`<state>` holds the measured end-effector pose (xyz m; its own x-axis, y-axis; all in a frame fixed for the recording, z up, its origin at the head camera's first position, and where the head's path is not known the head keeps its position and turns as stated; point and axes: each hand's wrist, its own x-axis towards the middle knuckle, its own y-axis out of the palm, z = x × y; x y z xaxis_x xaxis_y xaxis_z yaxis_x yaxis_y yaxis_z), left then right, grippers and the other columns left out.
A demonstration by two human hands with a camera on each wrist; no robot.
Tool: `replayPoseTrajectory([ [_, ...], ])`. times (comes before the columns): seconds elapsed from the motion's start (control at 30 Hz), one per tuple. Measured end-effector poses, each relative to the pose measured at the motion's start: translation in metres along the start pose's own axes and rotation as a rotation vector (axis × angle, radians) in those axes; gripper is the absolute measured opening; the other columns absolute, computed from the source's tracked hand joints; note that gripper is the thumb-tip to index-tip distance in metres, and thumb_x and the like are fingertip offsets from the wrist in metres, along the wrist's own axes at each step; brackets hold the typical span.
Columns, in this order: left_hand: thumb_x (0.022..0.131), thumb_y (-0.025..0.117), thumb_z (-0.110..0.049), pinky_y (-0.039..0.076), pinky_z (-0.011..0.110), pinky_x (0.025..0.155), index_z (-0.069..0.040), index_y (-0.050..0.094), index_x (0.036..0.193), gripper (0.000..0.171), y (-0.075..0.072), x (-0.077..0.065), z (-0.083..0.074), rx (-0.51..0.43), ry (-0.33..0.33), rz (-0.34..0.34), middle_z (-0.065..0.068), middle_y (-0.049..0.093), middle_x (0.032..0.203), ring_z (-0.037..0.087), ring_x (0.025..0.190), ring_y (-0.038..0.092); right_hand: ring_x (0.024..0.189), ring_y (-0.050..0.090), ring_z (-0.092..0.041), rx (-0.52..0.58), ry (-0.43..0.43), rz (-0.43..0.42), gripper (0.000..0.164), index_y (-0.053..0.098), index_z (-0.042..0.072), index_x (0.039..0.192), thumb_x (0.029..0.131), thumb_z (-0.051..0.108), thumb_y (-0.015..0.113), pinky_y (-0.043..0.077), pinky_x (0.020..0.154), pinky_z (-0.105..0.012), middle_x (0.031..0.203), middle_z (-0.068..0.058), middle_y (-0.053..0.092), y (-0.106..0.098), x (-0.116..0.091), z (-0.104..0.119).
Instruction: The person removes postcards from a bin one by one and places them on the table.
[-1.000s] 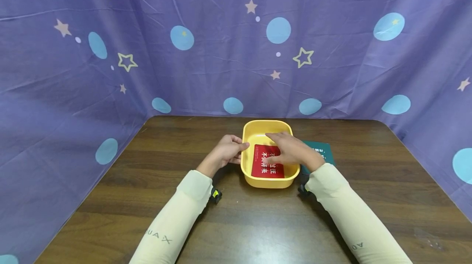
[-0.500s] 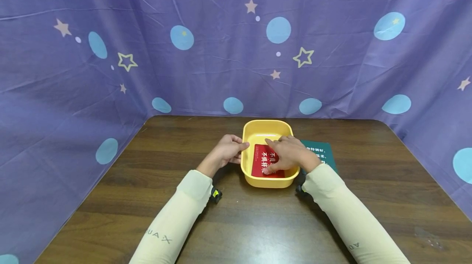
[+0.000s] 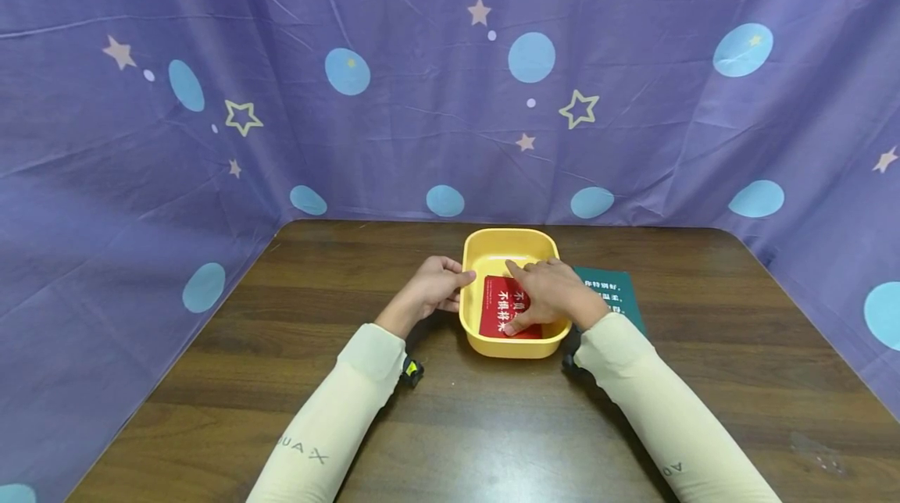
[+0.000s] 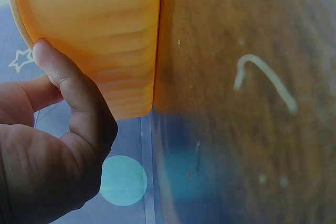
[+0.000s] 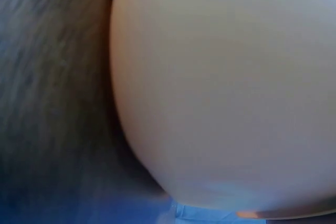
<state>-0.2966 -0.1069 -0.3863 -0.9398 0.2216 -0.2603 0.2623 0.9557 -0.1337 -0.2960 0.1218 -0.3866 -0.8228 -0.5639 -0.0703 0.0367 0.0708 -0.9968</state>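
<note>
A yellow plastic basin (image 3: 516,348) stands on the table, and inside it lies a flat red booklet (image 3: 494,308) with white characters on its cover. On the basin's left side my left hand (image 3: 432,286) pinches the rim; the left wrist view shows the thumb of that hand (image 4: 58,135) against the basin wall (image 4: 115,30). My right hand (image 3: 558,290) reaches over the right rim, thumb and index finger spread across the booklet. Its other fingers are hidden. The right wrist view is mostly filled by the basin's outer wall (image 5: 226,93).
A teal booklet (image 3: 617,288) with white characters lies on the table right of the basin, partly behind the right forearm. Purple curtains (image 3: 422,151) with stars and blue dots enclose the brown wooden table (image 3: 337,292). Something clear and shiny (image 3: 816,454) lies at the right.
My right hand has come down lower into the basin, its thumb shifting toward the near end of the red booklet. In the last half second it has hardly moved. The left hand stays on the rim.
</note>
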Motion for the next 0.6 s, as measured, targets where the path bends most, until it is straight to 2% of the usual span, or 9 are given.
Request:
replayPoseTrajectory([
  [0.13,0.096,0.064,-0.016,0.058,0.027,0.05,0.003,0.045,0.113,0.031,-0.0003,-0.0028,-0.0029,0.009,-0.005,0.017,0.009,0.058,0.077,0.011,0.052,0.055,0.109,0.047,-0.025,0.003,-0.007,-0.047,0.121,0.033,0.01,0.151,0.061,0.084,0.065,0.038,0.104,-0.043,0.12,-0.008,0.053,0.0012,0.0,-0.001],
  [0.3,0.095,0.064,-0.014,0.058,0.027,0.049,0.002,0.046,0.109,0.028,0.0003,-0.0024,-0.0015,-0.001,-0.003,-0.003,0.012,0.058,0.078,0.011,0.05,0.055,0.103,0.043,-0.024,0.005,-0.019,-0.099,0.118,0.04,0.011,0.148,0.059,0.083,0.068,0.043,0.092,-0.038,0.112,-0.008,0.049,0.0024,-0.0007,-0.0022],
  [0.33,0.095,0.065,-0.015,0.058,0.027,0.049,0.002,0.047,0.109,0.028,-0.0001,0.0011,0.0015,-0.005,-0.003,-0.009,0.013,0.058,0.079,0.011,0.05,0.056,0.102,0.042,-0.024,0.01,-0.021,-0.108,0.115,0.043,0.011,0.146,0.06,0.082,0.069,0.044,0.091,-0.038,0.112,-0.008,0.049,0.0025,-0.0008,-0.0025],
  [0.47,0.095,0.065,-0.015,0.058,0.027,0.049,0.002,0.047,0.108,0.028,0.0,0.0006,0.001,-0.002,-0.002,-0.011,0.012,0.057,0.077,0.012,0.051,0.055,0.103,0.042,-0.025,0.057,-0.018,-0.133,0.099,0.053,0.012,0.136,0.062,0.076,0.073,0.045,0.092,-0.039,0.113,-0.008,0.049,0.0014,-0.001,-0.003],
  [0.6,0.095,0.065,-0.015,0.057,0.026,0.048,0.002,0.047,0.109,0.028,0.0004,0.0007,0.0007,0.0,-0.001,-0.01,0.012,0.057,0.078,0.012,0.051,0.055,0.102,0.041,-0.024,0.142,-0.006,-0.164,0.087,0.057,0.011,0.13,0.066,0.067,0.077,0.047,0.089,-0.038,0.111,-0.008,0.048,-0.0009,-0.0021,-0.0034],
])
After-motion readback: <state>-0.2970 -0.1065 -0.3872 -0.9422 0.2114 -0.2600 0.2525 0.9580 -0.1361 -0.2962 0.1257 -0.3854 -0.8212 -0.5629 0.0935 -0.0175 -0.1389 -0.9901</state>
